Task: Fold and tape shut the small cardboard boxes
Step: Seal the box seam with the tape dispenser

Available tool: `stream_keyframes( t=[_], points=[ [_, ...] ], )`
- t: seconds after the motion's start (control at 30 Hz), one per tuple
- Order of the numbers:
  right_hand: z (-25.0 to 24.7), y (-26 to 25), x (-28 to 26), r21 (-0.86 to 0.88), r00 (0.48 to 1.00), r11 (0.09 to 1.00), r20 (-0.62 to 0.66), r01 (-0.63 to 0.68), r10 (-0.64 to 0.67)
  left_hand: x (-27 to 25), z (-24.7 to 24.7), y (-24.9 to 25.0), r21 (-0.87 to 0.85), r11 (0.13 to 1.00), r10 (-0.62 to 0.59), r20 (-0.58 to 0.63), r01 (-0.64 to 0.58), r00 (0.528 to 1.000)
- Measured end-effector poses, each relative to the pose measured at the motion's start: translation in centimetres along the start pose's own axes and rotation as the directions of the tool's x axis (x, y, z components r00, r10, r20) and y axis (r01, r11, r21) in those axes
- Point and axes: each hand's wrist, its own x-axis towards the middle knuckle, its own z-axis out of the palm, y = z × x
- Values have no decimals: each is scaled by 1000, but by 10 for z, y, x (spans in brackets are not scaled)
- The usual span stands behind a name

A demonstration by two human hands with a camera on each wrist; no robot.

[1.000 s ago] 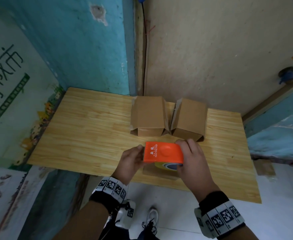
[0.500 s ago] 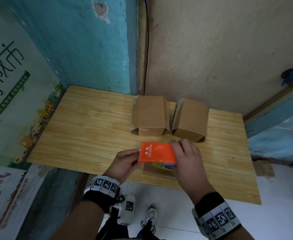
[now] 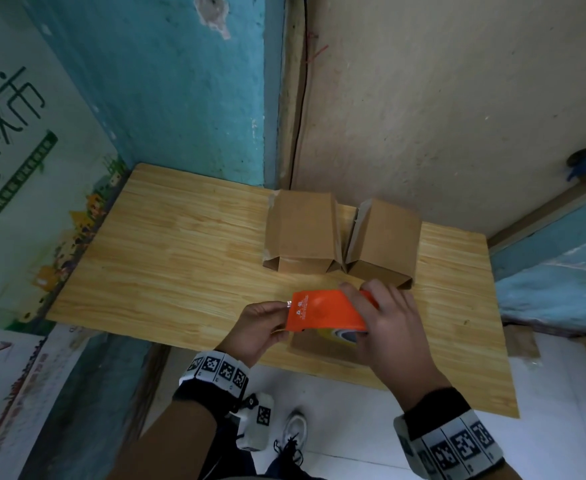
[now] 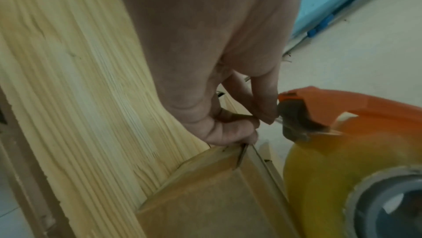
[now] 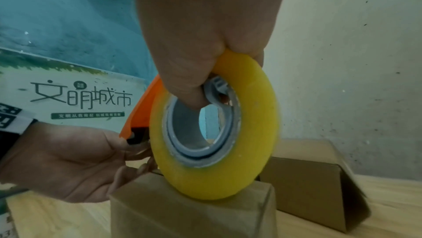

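Observation:
An orange tape dispenser with a yellow tape roll sits tilted on top of a small cardboard box at the table's near edge. My right hand grips the dispenser from the right, thumb through the roll's grey core. My left hand pinches the tape end at the dispenser's left cutter edge, thumb and forefinger together. The box is mostly hidden under dispenser and hands in the head view. In the left wrist view its folded top corner shows beside the roll.
Two more cardboard boxes lie side by side at the back of the wooden table, against the wall. A poster stands along the table's left side. Past the near edge are white floor and my shoe.
The dispenser has come down and a little left onto the near box and now tilts. My left fingers have closed in on its left edge.

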Motion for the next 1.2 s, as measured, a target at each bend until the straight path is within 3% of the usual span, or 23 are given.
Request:
stream_keyframes(
  t=[0.2,0.53,0.73,0.93,1.1,1.2],
  points=[
    [5,-3,-3,10,1000,1000,5,0,0,8,-3,-1,50,999,-15,5,14,1000],
    [14,-30,13,-121,992,985,49,126,-120,28,-20,-7,67,965,-251,-43,253,967],
    [13,-37,19,-170,987,974,77,152,-141,37,-25,-12,116,951,-286,-21,287,958],
    [11,-39,20,-174,985,972,89,159,-145,35,-21,-16,199,957,-202,-58,210,978],
    [9,-40,20,-173,987,975,105,140,-123,30,-19,-27,265,957,112,49,-121,993],
    [9,-41,20,-170,987,977,112,130,-112,30,-20,-43,282,946,153,53,-161,987]
  ],
)
